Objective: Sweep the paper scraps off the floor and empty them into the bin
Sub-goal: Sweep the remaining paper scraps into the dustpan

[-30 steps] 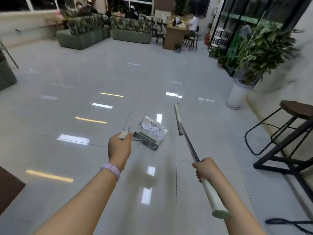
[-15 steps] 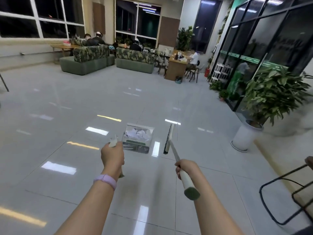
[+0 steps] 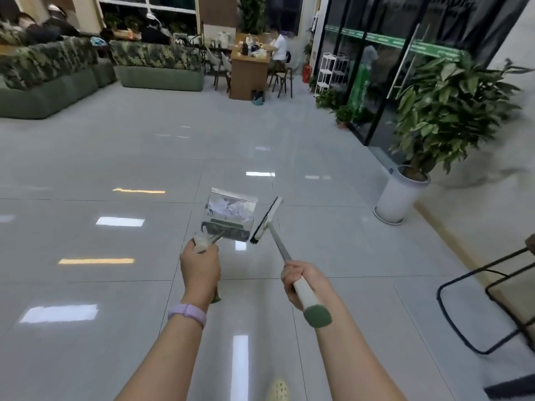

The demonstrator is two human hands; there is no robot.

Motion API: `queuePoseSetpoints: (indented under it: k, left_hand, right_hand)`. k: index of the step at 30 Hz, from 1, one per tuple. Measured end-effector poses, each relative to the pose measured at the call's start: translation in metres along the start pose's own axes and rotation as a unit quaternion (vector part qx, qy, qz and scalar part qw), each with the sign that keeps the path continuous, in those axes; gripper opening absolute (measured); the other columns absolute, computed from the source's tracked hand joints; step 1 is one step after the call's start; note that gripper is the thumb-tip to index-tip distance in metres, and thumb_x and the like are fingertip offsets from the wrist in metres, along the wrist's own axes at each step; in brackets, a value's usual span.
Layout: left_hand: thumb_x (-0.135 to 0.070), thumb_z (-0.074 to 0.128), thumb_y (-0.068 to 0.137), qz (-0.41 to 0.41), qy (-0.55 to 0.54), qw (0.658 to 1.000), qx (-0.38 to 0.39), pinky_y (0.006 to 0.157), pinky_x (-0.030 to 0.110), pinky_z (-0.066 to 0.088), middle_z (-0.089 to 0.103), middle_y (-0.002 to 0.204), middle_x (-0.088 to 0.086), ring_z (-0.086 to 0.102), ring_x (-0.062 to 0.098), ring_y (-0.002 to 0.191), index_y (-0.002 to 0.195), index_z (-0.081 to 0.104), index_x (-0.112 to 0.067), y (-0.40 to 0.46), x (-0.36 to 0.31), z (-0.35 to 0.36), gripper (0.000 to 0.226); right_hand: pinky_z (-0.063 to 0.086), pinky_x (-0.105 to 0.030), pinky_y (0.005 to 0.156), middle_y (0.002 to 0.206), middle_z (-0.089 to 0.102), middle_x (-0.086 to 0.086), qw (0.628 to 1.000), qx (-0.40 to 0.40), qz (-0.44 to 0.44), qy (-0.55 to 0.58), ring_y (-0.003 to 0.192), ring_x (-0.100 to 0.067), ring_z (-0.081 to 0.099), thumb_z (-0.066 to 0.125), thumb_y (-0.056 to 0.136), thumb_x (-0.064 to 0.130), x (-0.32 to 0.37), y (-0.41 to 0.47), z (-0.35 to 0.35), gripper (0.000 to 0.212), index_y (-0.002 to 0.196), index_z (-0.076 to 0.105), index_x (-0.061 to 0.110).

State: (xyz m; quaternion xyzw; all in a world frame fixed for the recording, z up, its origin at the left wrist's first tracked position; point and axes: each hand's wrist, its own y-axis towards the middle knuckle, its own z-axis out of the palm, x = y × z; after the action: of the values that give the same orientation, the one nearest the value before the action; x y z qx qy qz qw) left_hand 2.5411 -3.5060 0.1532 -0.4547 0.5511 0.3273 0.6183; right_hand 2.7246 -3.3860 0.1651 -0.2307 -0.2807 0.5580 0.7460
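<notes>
My left hand (image 3: 199, 264) grips the handle of a clear dustpan (image 3: 230, 214), held in the air ahead of me. White paper scraps (image 3: 231, 208) lie inside the pan. My right hand (image 3: 298, 280) is closed around the white handle of a broom (image 3: 267, 219). The broom head is raised off the floor, just right of the dustpan and close to its edge. The green end cap of the broom handle sticks out below my right wrist. No bin for the scraps can be picked out with certainty.
Glossy grey tiled floor (image 3: 144, 157) stretches ahead. A large potted plant in a white pot (image 3: 401, 195) stands at right; black metal stool legs (image 3: 486, 302) sit at the near right. Green sofas (image 3: 159, 68), a wooden desk (image 3: 249, 76) with a seated person and a small teal container (image 3: 257, 98) stand at the back.
The broom head has swung up off the floor and toward the dustpan. The view has advanced and turned toward the desk; both hands kept their grips.
</notes>
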Motion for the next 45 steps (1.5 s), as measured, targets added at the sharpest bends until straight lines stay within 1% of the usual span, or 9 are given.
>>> queuePoseSetpoints:
  k: [4,8,12,15,20,26,34,38,45]
  left_hand:
    - [-0.017,0.054,0.085,0.021,0.041,0.999,0.017,0.054,0.035,0.036,0.045,0.063,0.003,0.039,0.021,0.059,0.074,0.051,-0.013,0.093,-0.005,0.078,0.012]
    - [-0.014,0.051,0.084,-0.002,0.028,1.000,0.012,0.052,0.034,0.031,0.040,0.059,-0.001,0.035,0.021,0.059,0.062,0.048,-0.026,0.192,-0.037,0.138,0.026]
    - [-0.017,0.053,0.087,-0.020,-0.011,0.999,-0.023,0.053,0.034,0.034,0.041,0.061,0.002,0.035,0.021,0.060,0.068,0.049,-0.023,0.284,-0.069,0.186,0.020]
    - [-0.009,0.050,0.089,-0.035,-0.056,0.997,-0.045,0.049,0.030,0.034,0.041,0.061,0.003,0.035,0.022,0.058,0.071,0.050,-0.019,0.356,-0.088,0.216,0.020]
    - [-0.005,0.047,0.089,-0.026,-0.072,0.996,-0.054,0.050,0.029,0.034,0.041,0.061,0.001,0.036,0.022,0.058,0.075,0.053,-0.017,0.508,-0.119,0.254,0.020]
    - [-0.005,0.052,0.090,-0.012,-0.081,0.996,-0.045,0.044,0.027,0.036,0.044,0.059,0.002,0.035,0.022,0.049,0.080,0.057,-0.018,0.725,-0.167,0.277,0.017]
    - [-0.005,0.052,0.089,0.027,-0.065,0.997,0.037,0.043,0.026,0.032,0.036,0.057,0.001,0.028,0.018,0.044,0.080,0.052,-0.018,0.943,-0.251,0.354,0.015]
    - [-0.002,0.051,0.087,0.068,-0.065,0.994,0.051,0.041,0.026,0.034,0.040,0.057,0.004,0.032,0.020,0.043,0.076,0.051,-0.015,1.064,-0.311,0.421,0.016]
    - [-0.004,0.053,0.088,0.116,-0.077,0.988,0.067,0.042,0.024,0.033,0.040,0.056,0.004,0.032,0.020,0.041,0.072,0.048,-0.016,1.257,-0.422,0.550,0.021]
  right_hand:
    - [0.033,-0.016,0.027,0.042,0.035,0.001,0.995,-0.059,-0.029,-0.081,0.027,-0.009,0.035,0.045,0.097,0.004,0.079,0.098,0.047,0.028,0.073,0.037,0.016]
    - [0.032,-0.016,0.028,0.044,0.036,0.001,0.973,-0.124,-0.070,-0.180,0.030,-0.009,0.034,0.046,0.096,-0.001,0.161,0.192,0.107,0.016,0.084,0.042,0.010]
    - [0.032,-0.016,0.030,0.056,0.035,0.000,0.961,-0.118,-0.093,-0.234,0.032,-0.007,0.036,0.051,0.094,-0.003,0.222,0.275,0.181,0.013,0.087,0.046,0.007]
    - [0.032,-0.015,0.030,0.053,0.036,0.000,0.952,-0.120,-0.079,-0.270,0.031,-0.007,0.036,0.050,0.094,-0.004,0.258,0.333,0.229,0.015,0.085,0.046,0.007]
    - [0.030,-0.015,0.029,0.046,0.037,0.000,0.945,-0.127,-0.060,-0.297,0.030,-0.008,0.035,0.046,0.093,-0.007,0.317,0.454,0.307,0.016,0.085,0.045,0.007]
    - [0.031,-0.015,0.029,0.046,0.034,0.002,0.950,-0.113,-0.018,-0.292,0.030,-0.008,0.033,0.052,0.095,0.000,0.386,0.601,0.412,0.020,0.079,0.044,0.009]
    - [0.032,-0.015,0.029,0.042,0.034,0.002,0.966,-0.069,-0.026,-0.248,0.028,-0.008,0.033,0.048,0.097,0.000,0.498,0.734,0.572,0.027,0.074,0.041,0.013]
    - [0.032,-0.014,0.028,0.040,0.033,0.003,0.976,-0.026,-0.046,-0.212,0.026,-0.008,0.034,0.044,0.099,0.003,0.588,0.807,0.665,0.028,0.074,0.040,0.013]
    - [0.032,-0.013,0.030,0.043,0.034,0.001,0.955,-0.021,-0.099,-0.279,0.027,-0.008,0.035,0.043,0.096,-0.003,0.777,0.936,0.821,0.022,0.078,0.041,0.010]
